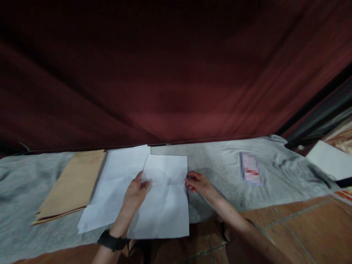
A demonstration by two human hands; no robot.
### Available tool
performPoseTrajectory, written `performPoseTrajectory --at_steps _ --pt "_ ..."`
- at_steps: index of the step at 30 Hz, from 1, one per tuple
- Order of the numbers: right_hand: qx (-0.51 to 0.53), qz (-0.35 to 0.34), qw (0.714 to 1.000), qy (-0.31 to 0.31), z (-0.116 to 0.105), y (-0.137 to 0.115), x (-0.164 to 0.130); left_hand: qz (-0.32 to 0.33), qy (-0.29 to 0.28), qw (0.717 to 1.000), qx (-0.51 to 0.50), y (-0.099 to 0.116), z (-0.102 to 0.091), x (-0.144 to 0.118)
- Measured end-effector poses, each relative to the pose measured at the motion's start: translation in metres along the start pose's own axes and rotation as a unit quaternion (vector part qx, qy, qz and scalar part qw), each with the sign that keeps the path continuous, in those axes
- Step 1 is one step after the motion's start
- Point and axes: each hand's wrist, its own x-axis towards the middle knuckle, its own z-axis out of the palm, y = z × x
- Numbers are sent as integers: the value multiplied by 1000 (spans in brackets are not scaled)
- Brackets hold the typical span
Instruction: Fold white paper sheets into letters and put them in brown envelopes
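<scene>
Right now, through the head camera, I am watching the left hand (136, 192) lying flat and released on the creased white sheet (165, 198), fingers resting near its left edge, a black wristband (112, 242) sitting on the wrist. The right hand (198, 183) is pinching the sheet's right edge between fingertips. The sheet is lying on the grey cloth (220, 172), overlapping a second white sheet (115, 183) to its left. A brown envelope (71, 187) is lying further left, just beside that sheet. A small blurred card (250, 168) is resting on the cloth well to the right, with a dark red curtain (176, 73) hanging behind.
</scene>
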Motion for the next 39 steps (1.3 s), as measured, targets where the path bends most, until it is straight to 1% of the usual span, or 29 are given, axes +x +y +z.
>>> performPoseTrajectory --at_steps 2,5,7,9,11,15,18,20,23,25,28,32,34,36,38,39 --pt "-13 -10 1000 -14 5 0 -2 -29 1 994 -110 4 1 0" --pt "14 -13 999 -42 8 -3 -5 -60 -34 959 -274 10 0 -2" --pt "53 -9 997 -48 8 -7 -6 -65 -64 940 -329 15 -3 -3" --pt "81 0 996 -40 5 -11 -7 -68 -89 933 -343 19 -6 -5" --pt "86 -5 996 -25 0 -15 -7 -71 -106 930 -344 24 -10 -8" --pt "81 -39 996 20 -11 -21 -7 -76 -127 925 -349 32 -13 -12" --pt "75 -49 995 32 -16 -22 -5 -81 -141 917 -365 37 -11 -14" --pt "54 -67 996 34 -19 -21 -4 -77 -145 915 -368 39 -8 -16" --pt "12 -121 991 51 -24 -18 0 -56 -141 922 -357 41 -3 -19" --pt "-10 -142 988 60 -28 -15 3 -41 -138 926 -349 41 2 -20" --pt "-35 -140 988 62 -35 -9 6 -34 -146 929 -338 40 12 -19" --pt "-69 -154 984 56 -42 0 6 -14 -128 950 -285 34 27 -13" --pt "-109 -166 978 67 -46 4 5 6 -125 955 -267 30 35 -8" --pt "-174 -172 965 97 -48 6 3 26 -126 962 -242 25 42 -3" --pt "-236 -187 945 132 -49 8 -1 45 -112 976 -184 21 46 1" --pt "-264 -207 932 139 -49 8 -4 53 -96 984 -143 20 47 2"
